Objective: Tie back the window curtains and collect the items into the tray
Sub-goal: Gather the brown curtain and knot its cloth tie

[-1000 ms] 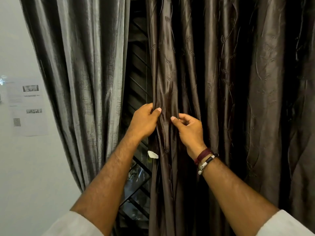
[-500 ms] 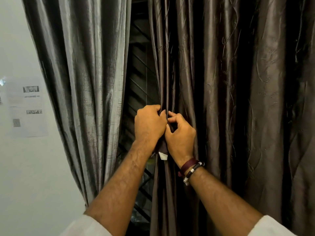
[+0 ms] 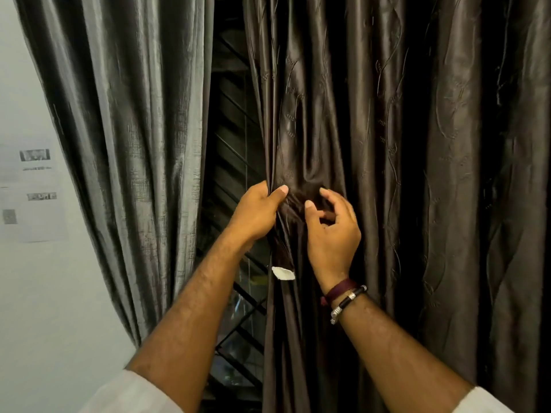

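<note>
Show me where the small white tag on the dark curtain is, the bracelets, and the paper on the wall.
white tag (image 3: 283, 273), head view, middle of the tag.
bracelets (image 3: 346, 296), head view, bands round the right wrist.
paper sheet (image 3: 32, 189), head view, middle of the page.

Window grille between left curtain and right curtain

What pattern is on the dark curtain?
Dark brown curtain, embossed with trailing vines; head view.

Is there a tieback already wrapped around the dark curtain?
No. The dark curtain is bunched only by the left hand gripping its edge, the right hand beside it, with no band or cord visible around the fabric.
</note>
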